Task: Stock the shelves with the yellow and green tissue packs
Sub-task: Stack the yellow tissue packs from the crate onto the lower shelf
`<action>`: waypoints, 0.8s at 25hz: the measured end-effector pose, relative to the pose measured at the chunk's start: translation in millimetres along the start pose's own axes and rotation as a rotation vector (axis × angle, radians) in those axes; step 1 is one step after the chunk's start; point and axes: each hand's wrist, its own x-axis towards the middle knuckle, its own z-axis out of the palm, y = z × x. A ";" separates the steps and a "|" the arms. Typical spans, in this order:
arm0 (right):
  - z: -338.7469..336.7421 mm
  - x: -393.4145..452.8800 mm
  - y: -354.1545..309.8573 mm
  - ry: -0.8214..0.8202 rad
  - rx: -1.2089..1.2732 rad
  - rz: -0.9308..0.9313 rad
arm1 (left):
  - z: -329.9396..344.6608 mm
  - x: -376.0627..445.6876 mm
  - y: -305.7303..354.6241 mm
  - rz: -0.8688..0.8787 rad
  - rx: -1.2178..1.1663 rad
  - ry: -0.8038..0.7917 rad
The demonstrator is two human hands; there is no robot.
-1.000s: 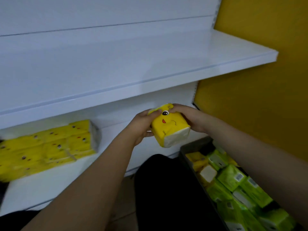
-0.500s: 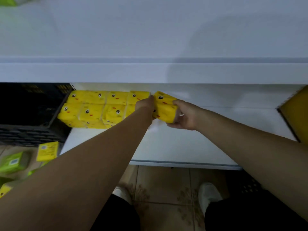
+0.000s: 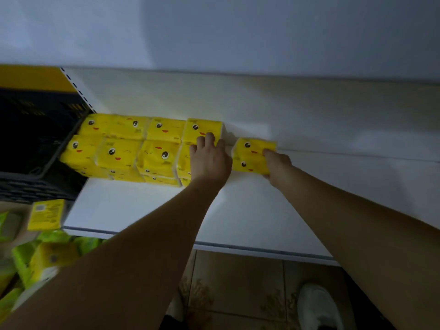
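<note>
At frame centre, the right hand (image 3: 277, 163) fingers grip a yellow pack (image 3: 252, 156) on the shelf (image 3: 147, 210); the left hand (image 3: 209, 158) lies flat, fingers spread, on the stacked packs (image 3: 133, 148).

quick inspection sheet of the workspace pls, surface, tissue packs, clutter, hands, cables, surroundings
surface: white shelf, front part bare, packs stocked at the back left.
job's things: block of yellow tissue packs in two rows, stacked; one more yellow pack set just right of the block, a small gap between them. Green packs lie loose below left.
clutter: a single yellow pack lying label-up beside the shelf; black crate at the left end.
grippers: left hand flat on the end of the block, fingers spread; right hand gripping the separate pack's right side.
cables: nothing seen.
surroundings: upper shelf overhead, tiled floor, white shoe.
</note>
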 end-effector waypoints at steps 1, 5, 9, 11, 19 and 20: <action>4.7 4.3 -0.1 -0.010 -0.054 0.014 | 1.5 -7.1 -10.4 0.009 0.074 0.009; 20.2 9.0 5.6 -0.098 -0.074 0.100 | 13.6 -31.6 -43.9 -0.023 0.190 -0.143; 38.0 16.9 10.4 -0.154 -0.115 -0.037 | 21.7 -39.0 -61.3 0.050 0.164 -0.218; 43.5 17.2 10.5 -0.163 -0.251 -0.087 | 20.6 -39.8 -60.1 0.060 0.177 -0.228; -7.6 -3.1 -3.0 0.067 -0.752 -0.332 | -2.8 -62.6 34.1 0.205 0.293 -0.275; -23.4 -11.8 -11.8 0.073 -0.755 -0.387 | -5.8 -68.3 59.6 0.262 0.221 -0.290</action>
